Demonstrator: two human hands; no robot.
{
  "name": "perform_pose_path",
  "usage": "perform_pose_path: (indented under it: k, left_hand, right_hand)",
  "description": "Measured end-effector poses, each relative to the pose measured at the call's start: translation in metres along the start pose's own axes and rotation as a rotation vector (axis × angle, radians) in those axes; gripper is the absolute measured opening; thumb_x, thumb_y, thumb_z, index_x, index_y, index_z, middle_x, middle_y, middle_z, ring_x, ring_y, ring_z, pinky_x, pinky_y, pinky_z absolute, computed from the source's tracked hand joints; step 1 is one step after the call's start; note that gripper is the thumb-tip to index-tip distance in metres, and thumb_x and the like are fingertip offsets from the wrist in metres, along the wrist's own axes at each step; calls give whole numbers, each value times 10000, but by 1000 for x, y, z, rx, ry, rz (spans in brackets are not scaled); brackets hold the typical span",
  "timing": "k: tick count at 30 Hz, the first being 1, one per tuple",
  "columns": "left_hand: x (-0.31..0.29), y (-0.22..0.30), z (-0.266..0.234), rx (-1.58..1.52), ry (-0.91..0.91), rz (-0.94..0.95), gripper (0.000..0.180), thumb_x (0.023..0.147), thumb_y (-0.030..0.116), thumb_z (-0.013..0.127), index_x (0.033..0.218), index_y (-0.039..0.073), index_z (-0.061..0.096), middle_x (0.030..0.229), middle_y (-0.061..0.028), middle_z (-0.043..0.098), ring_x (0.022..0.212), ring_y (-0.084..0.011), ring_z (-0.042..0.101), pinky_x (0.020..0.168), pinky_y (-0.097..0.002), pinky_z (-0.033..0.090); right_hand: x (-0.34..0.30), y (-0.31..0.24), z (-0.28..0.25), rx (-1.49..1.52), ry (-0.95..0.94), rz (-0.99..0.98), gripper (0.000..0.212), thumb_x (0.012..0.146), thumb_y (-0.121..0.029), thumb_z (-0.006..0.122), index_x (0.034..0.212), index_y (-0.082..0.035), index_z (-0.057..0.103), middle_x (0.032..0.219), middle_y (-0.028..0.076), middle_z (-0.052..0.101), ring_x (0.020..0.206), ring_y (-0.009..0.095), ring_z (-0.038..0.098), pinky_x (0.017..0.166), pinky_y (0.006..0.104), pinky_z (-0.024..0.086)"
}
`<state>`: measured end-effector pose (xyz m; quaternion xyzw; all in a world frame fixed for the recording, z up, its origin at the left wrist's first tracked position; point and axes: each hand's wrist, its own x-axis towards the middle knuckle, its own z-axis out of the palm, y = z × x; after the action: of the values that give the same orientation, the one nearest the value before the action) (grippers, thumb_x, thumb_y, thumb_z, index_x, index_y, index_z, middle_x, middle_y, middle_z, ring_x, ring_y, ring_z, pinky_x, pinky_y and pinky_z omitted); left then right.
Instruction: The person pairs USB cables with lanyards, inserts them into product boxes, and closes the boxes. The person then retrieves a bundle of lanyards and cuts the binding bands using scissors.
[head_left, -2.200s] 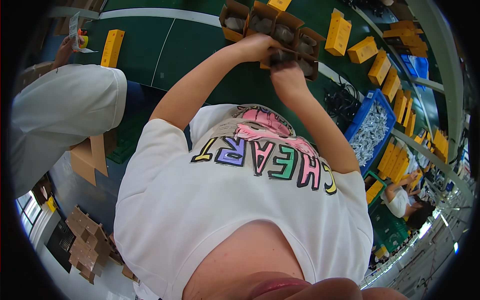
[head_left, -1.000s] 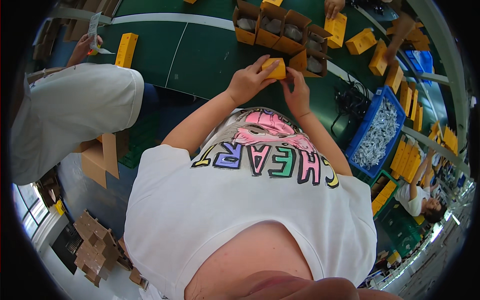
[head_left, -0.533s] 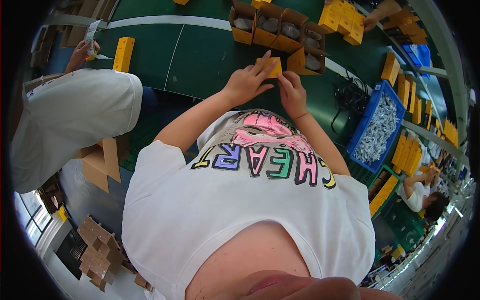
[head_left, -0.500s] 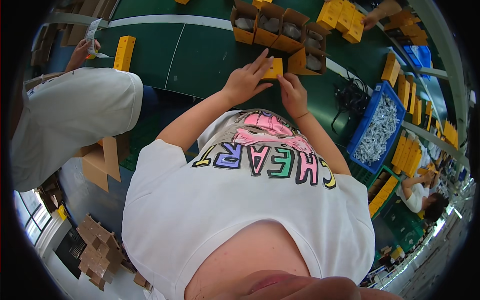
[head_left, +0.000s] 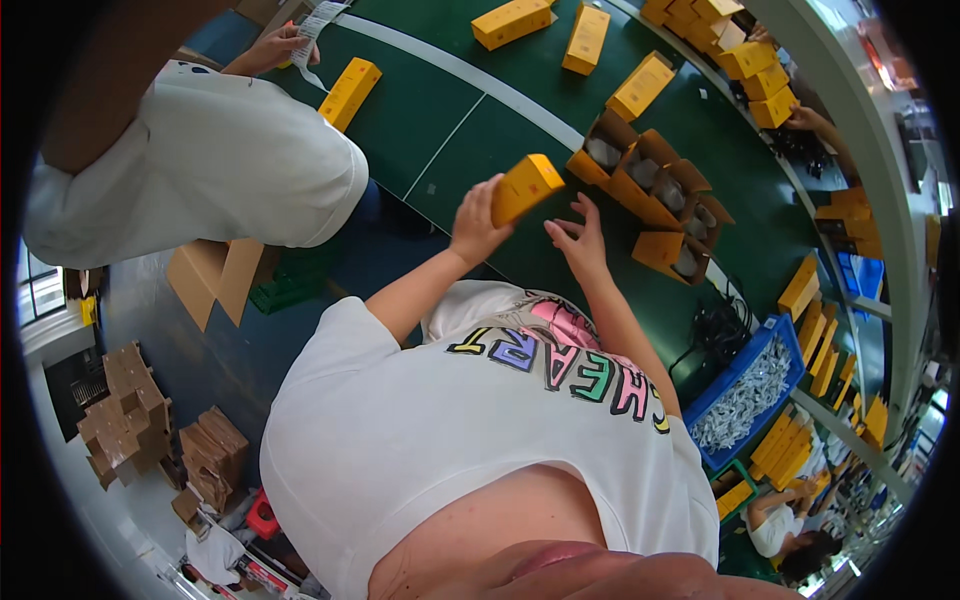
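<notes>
A closed yellow box (head_left: 526, 190) is lifted above the green table (head_left: 430, 160), tilted, with my left hand (head_left: 478, 222) wrapped round its near side. My right hand (head_left: 580, 238) is just right of the box, apart from it, fingers spread and holding nothing. Right of that hand stand several open yellow boxes (head_left: 655, 250) in a cluster, flaps up, with greyish wrapped items inside. Their exact contents cannot be made out.
Closed yellow boxes (head_left: 588, 40) lie along the table's far side. At left, a co-worker's hand (head_left: 282, 48) holds a printed label strip (head_left: 318, 30) near another yellow box (head_left: 350, 94). A blue bin (head_left: 742, 392) of small silvery packets and black cables (head_left: 722, 328) are at right.
My left hand has raised the yellow box off the table. My right hand has let go of it and opened. The view has turned, showing more of the table's far side.
</notes>
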<state>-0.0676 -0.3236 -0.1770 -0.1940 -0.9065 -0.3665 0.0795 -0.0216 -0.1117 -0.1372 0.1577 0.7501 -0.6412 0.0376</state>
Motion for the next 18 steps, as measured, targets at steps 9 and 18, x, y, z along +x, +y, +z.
perform_pose_path:
  k: [9,18]
  left_hand:
    - [193,-125,-50,479,68,-4,842,893,469,644,1528,81,249,1540,-210,298,1434,-358,271,1175,-493,217]
    - [401,-174,26,564,-136,-403,1035,759,493,778,1557,242,168,1584,-194,218,1465,-335,232,1166,-534,220]
  right_hand:
    - [-22,-30,-49,-39,-355,138,283,937,-128,640,1189,-6,603,1133,70,662,992,156,653,839,278,515]
    - [-58,-128,-143,166,132,38,177,957,-87,587,1113,-21,641,1017,61,696,846,124,678,670,221,496]
